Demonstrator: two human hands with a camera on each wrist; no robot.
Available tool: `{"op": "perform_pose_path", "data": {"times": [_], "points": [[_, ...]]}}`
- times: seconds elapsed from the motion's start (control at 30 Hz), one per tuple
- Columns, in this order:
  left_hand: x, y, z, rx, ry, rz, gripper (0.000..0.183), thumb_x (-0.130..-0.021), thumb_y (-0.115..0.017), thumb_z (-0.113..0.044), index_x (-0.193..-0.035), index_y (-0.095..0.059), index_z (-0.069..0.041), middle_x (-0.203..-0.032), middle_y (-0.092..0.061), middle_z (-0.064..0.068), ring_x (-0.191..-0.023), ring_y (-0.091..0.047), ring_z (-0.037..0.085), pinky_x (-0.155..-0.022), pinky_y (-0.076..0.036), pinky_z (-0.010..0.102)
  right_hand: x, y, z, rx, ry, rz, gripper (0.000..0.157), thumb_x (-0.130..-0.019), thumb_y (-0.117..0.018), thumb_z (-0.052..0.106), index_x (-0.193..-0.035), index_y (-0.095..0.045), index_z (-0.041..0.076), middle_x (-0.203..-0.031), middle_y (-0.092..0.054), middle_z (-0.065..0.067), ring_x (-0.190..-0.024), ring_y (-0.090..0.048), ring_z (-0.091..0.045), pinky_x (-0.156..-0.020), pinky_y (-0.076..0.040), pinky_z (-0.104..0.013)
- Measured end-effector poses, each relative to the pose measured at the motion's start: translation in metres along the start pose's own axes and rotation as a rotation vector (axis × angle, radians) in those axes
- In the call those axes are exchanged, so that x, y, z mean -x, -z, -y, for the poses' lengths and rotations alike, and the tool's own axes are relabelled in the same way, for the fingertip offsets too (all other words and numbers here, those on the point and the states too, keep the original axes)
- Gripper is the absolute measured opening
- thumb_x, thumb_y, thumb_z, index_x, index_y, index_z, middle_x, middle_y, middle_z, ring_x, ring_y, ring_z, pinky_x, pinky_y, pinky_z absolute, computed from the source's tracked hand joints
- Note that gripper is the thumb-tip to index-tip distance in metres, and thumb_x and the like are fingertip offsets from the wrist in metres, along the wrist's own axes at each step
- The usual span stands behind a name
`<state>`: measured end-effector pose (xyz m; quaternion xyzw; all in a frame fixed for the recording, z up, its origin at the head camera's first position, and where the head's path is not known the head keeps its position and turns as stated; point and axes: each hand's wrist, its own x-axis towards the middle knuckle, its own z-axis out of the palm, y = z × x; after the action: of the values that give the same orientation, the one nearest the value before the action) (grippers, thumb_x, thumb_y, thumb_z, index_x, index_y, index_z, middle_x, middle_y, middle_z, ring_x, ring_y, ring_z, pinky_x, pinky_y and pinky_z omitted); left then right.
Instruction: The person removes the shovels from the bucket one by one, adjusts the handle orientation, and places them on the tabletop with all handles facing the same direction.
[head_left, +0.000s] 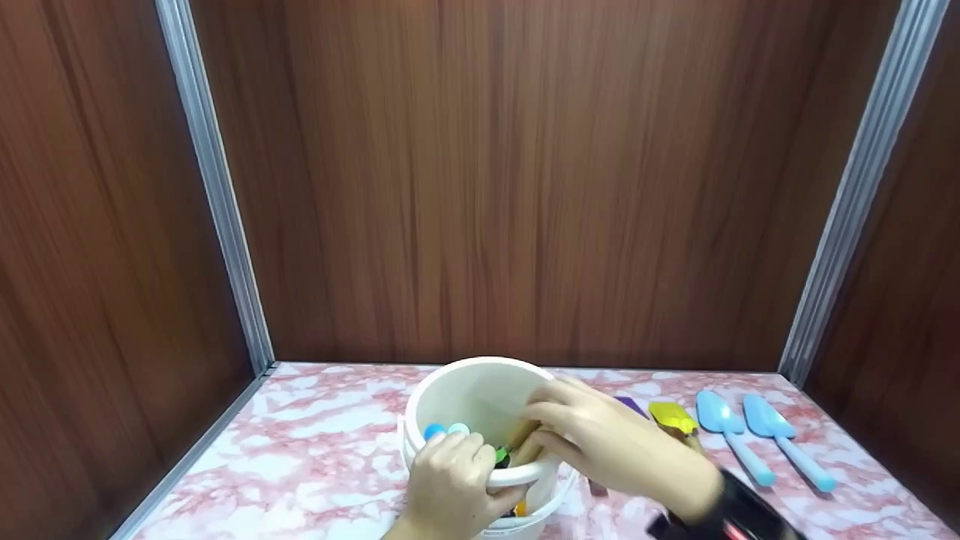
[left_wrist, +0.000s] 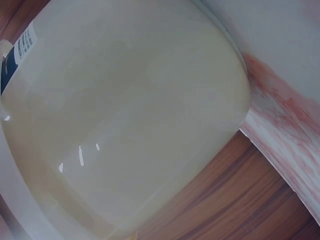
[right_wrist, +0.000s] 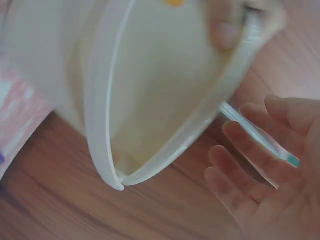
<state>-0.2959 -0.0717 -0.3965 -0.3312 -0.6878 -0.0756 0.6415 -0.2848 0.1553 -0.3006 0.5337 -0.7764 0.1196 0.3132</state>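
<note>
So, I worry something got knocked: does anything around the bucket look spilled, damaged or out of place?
Nothing stands out. The white bucket shows no crack, the two light-blue shovels lie side by side, and no spill shows on the table. The left hand and right hand hide part of the bucket's inside.

Left grip (head_left: 454, 480) curled, knuckles (head_left: 456, 448) uppermost; right grip (head_left: 589, 431) fingers (right_wrist: 256, 154) relaxed, slightly apart.

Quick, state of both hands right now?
Left hand: closed, holding the white bucket by its rim.
Right hand: open in its wrist view, nothing visibly held there.
</note>
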Motion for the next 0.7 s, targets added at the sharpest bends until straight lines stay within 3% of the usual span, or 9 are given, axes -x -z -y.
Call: {"op": "perform_pose_path", "data": {"times": [0.07, 0.17, 0.27, 0.4, 0.53, 0.6, 0.7], "points": [[-0.001, 0.0, 0.001, -0.006, -0.003, 0.003, 0.053, -0.078, -0.079, -0.053, -0.057, -0.043, -0.019, -0.057, -0.038, -0.006, -0.048, -0.034, 0.012, -0.048, -0.027, 0.023, -0.015, -0.005, -0.006, 0.039, -0.013, 0.136, 0.02, -0.094, -0.078, 0.01, -0.113, -0.076, 0.015, -0.111, -0.068, 0.002, -0.102, -0.065, -0.014, -0.087, -0.057, -0.031], [-0.002, -0.001, 0.001, -0.015, -0.01, 0.004, 0.056, -0.08, -0.076, -0.055, -0.056, -0.042, -0.018, -0.057, -0.037, -0.006, -0.048, -0.035, 0.012, -0.048, -0.027, 0.023, -0.034, -0.011, -0.011, 0.191, -0.016, 0.357, 0.009, -0.093, -0.077, 0.013, -0.101, -0.076, 0.016, -0.103, -0.07, 0.001, -0.095, -0.065, -0.015, -0.084, -0.057, -0.03], [-0.001, 0.0, 0.002, -0.014, -0.011, 0.001, 0.056, -0.081, -0.075, -0.055, -0.056, -0.042, -0.018, -0.057, -0.037, -0.006, -0.048, -0.035, 0.012, -0.048, -0.027, 0.023, -0.05, -0.02, -0.013, 0.345, -0.008, 0.527, 0.006, -0.089, -0.079, 0.018, -0.092, -0.074, 0.018, -0.092, -0.069, 0.003, -0.087, -0.065, -0.016, -0.08, -0.056, -0.03], [-0.002, -0.001, 0.003, -0.002, -0.006, 0.004, 0.054, -0.077, -0.078, -0.052, -0.056, -0.042, -0.019, -0.057, -0.038, -0.006, -0.048, -0.036, 0.011, -0.049, -0.026, 0.022, -0.063, -0.03, -0.012, 0.353, -0.115, 0.7, 0.015, -0.084, -0.083, 0.026, -0.081, -0.071, 0.019, -0.075, -0.065, 0.005, -0.069, -0.058, -0.013, -0.068, -0.053, -0.03], [-0.002, -0.001, 0.002, -0.009, -0.012, -0.006, 0.052, -0.077, -0.078, -0.052, -0.057, -0.044, -0.018, -0.058, -0.04, -0.005, -0.049, -0.04, 0.013, -0.049, -0.029, 0.025, -0.067, -0.041, -0.015, 0.252, -0.252, 0.787, 0.029, -0.083, -0.085, 0.032, -0.068, -0.064, 0.018, -0.061, -0.053, 0.007, -0.056, -0.041, -0.01, -0.054, -0.039, -0.029], [-0.001, -0.001, 0.002, -0.014, -0.017, -0.01, 0.052, -0.078, -0.076, -0.053, -0.057, -0.045, -0.018, -0.058, -0.042, -0.005, -0.049, -0.041, 0.014, -0.049, -0.03, 0.027, -0.066, -0.045, -0.019, 0.218, -0.267, 0.8, 0.034, -0.082, -0.087, 0.035, -0.065, -0.063, 0.018, -0.058, -0.049, 0.009, -0.055, -0.038, -0.009, -0.053, -0.033, -0.028], [-0.001, -0.001, 0.002, -0.014, -0.021, -0.012, 0.052, -0.081, -0.075, -0.055, -0.057, -0.045, -0.019, -0.058, -0.042, -0.005, -0.049, -0.041, 0.014, -0.049, -0.029, 0.026, -0.062, -0.051, -0.026, 0.179, -0.26, 0.796, 0.031, -0.081, -0.088, 0.037, -0.068, -0.068, 0.018, -0.06, -0.057, 0.012, -0.056, -0.042, -0.006, -0.054, -0.035, -0.027]]}}
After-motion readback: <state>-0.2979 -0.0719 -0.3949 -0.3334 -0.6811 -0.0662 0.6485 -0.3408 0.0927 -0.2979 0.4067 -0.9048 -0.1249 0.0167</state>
